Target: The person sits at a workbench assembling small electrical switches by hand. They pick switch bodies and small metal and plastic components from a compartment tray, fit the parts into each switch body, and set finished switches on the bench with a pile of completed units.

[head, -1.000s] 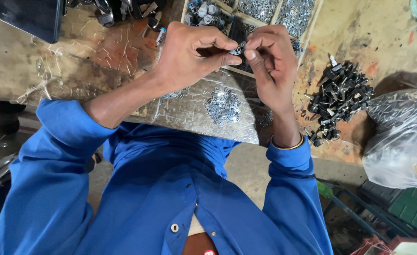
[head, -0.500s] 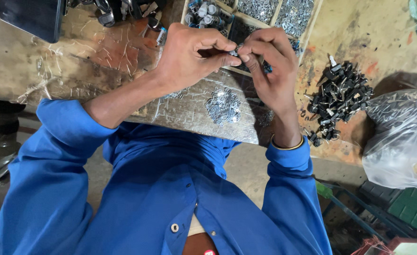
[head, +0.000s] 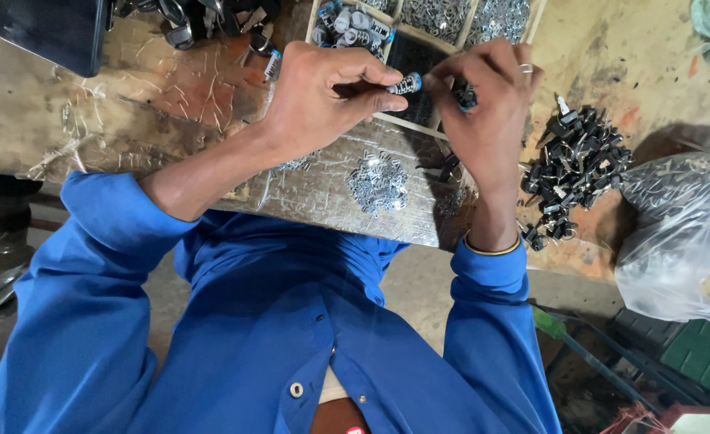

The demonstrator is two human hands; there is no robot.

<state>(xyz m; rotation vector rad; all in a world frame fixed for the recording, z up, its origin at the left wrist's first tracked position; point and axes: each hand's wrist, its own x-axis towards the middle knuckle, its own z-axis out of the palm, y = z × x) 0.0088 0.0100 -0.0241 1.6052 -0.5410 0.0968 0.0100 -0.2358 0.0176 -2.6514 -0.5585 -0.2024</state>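
My left hand (head: 323, 100) pinches a small cylindrical part with a blue tip (head: 407, 83) between thumb and forefinger. My right hand (head: 483, 104) is just beside it, fingers curled around a small dark part with a blue end (head: 466, 98). Both hands hover over a wooden divided tray (head: 419, 128) and a little heap of small silver metal clips (head: 377, 183) lying on a plastic-covered worktable (head: 170, 104). Blue sleeves cover both forearms.
A pile of small black parts (head: 576, 165) lies to the right of my right hand. A crumpled clear plastic bag (head: 680, 233) sits at the far right. A dark flat object (head: 53, 32) is at the top left. Tray compartments hold more cylinders (head: 353, 24) and silver pieces (head: 499, 16).
Both hands have stayed together over the tray; the fingers have shifted slightly, with the blue-tipped cylinder now showing more clearly at my left fingertips.
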